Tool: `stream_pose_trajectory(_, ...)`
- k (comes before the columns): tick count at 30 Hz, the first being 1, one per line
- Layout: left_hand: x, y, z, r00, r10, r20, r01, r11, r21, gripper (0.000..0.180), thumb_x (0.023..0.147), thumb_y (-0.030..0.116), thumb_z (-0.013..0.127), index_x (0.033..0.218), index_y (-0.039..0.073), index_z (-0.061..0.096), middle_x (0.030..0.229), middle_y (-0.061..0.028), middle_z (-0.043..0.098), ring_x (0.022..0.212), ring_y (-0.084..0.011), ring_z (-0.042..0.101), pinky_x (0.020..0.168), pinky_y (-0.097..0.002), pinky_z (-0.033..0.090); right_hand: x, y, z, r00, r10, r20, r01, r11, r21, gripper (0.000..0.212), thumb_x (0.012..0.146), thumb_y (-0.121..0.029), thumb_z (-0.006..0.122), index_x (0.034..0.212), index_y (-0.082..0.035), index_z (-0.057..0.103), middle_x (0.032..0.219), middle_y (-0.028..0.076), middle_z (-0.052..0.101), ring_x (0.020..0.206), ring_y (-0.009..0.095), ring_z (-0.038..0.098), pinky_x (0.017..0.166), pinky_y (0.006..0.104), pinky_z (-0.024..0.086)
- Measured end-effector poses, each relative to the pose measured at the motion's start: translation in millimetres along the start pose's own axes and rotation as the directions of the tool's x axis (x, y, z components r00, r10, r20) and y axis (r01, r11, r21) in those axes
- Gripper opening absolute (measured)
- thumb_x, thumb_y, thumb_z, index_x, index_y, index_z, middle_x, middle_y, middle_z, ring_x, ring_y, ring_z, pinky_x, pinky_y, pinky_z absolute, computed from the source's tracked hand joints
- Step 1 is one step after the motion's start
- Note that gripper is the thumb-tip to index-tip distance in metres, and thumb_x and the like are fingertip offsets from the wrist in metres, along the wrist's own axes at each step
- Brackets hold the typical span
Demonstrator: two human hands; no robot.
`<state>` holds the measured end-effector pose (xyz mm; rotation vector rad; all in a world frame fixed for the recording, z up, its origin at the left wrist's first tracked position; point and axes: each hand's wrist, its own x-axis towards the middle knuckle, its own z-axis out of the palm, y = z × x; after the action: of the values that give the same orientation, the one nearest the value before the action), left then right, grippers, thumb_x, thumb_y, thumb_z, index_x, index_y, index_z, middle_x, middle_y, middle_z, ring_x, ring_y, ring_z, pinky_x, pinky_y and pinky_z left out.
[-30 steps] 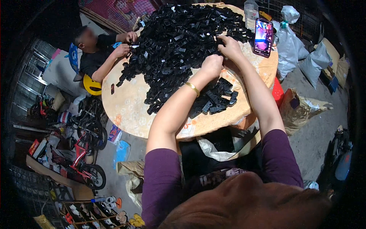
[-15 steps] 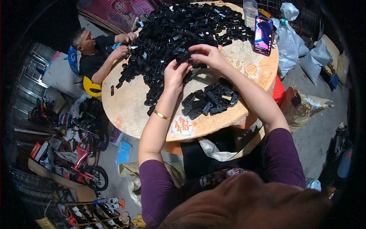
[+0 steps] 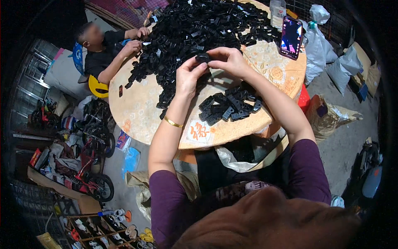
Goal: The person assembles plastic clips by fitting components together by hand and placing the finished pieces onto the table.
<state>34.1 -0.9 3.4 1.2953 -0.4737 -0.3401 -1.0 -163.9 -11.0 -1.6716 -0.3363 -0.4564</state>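
Above the table's middle, a small black plastic piece (image 3: 202, 57) is pinched between the thumb and fingers of my left hand (image 3: 187, 79). My right hand (image 3: 231, 63) closes on its right end with thumb and forefinger. Beyond my hands spreads a large heap of similar black plastic parts (image 3: 199, 27), whose near edge reaches my left wrist. A smaller pile of black parts (image 3: 230, 106) lies between my forearms, close to the table's front edge. The exact kind of part is too small to tell.
The round table (image 3: 137, 112) wears a patterned cream cloth. A phone (image 3: 291, 38) stands upright at the right, beside a clear plastic cup (image 3: 277, 12). Across the left edge, another person's hands (image 3: 134, 45) work at the heap. White sacks (image 3: 317, 50) stand right of the table.
The held piece has turned and now shows more plainly between both my hands. My view has shifted slightly. The other person's hands remain at the heap's left edge.
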Motion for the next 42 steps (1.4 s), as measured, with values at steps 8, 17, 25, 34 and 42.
stream_pose_trajectory(8, -1, -11, 8, 0.989, 0.103, -0.102, -0.105, 0.994, -0.013, 0.041, 0.077, 0.0, 0.061, 0.114, -0.008, 0.046, 0.096, -0.0073, 0.059, 0.082, -0.0117, 0.057, 0.075, -0.0216, 0.046, -6, -2, 9, 0.96, -0.265, -0.088, 0.201, 0.877, -0.437, 0.028, 0.068, -0.013, 0.07, 0.093, -0.003, 0.063, 0.08, 0.008, 0.062, 0.069, 0.019, 0.061, 0.066, 0.026, 0.049)
stream_pose_trajectory(17, 0, -2, 9, 0.981, 0.192, 0.024, -0.189, 0.977, -0.098, 0.042, 0.077, -0.003, 0.057, 0.117, -0.007, 0.043, 0.1, -0.0113, 0.058, 0.085, -0.0127, 0.057, 0.075, -0.0228, 0.047, -2, -2, 9, 0.934, -0.355, -0.024, 0.335, 0.899, -0.283, 0.045, 0.063, -0.017, 0.074, 0.105, -0.01, 0.059, 0.105, 0.008, 0.058, 0.097, 0.023, 0.055, 0.087, 0.032, 0.042)
stream_pose_trajectory(25, -6, 4, 13, 0.965, 0.237, 0.114, -0.247, 0.966, 0.081, 0.039, 0.078, -0.005, 0.054, 0.114, -0.004, 0.041, 0.1, -0.0122, 0.058, 0.087, -0.0133, 0.057, 0.075, -0.0233, 0.047, 4, -1, -5, 0.978, 0.065, 0.197, -0.073, 0.997, 0.033, 0.049, 0.067, -0.005, 0.07, 0.113, -0.002, 0.053, 0.108, 0.008, 0.057, 0.097, 0.013, 0.053, 0.085, 0.029, 0.044)
stream_pose_trajectory(34, -14, -10, 28, 0.742, -0.001, 0.671, -0.576, 0.512, 0.638, 0.033, 0.076, 0.023, 0.063, 0.101, 0.002, 0.058, 0.093, -0.0133, 0.06, 0.073, -0.0222, 0.059, 0.066, -0.03, 0.047, 22, 57, -104, 0.937, 0.066, -0.342, -0.294, 0.676, -0.676, 0.035, 0.08, -0.022, 0.056, 0.11, -0.004, 0.055, 0.112, 0.014, 0.055, 0.103, 0.028, 0.051, 0.088, 0.0338, 0.04)
stream_pose_trajectory(42, 54, -35, 60, 0.809, 0.172, 0.563, -0.572, 0.006, 0.82, 0.025, 0.075, 0.026, 0.06, 0.081, 0.002, 0.063, 0.083, -0.0169, 0.057, 0.081, -0.0319, 0.053, 0.072, -0.0383, 0.045, 14, 63, -93, 0.956, -0.031, -0.292, -0.279, 0.211, -0.937, 0.031, 0.074, -0.027, 0.062, 0.097, -0.007, 0.061, 0.098, 0.011, 0.055, 0.092, 0.03, 0.05, 0.079, 0.0377, 0.043)
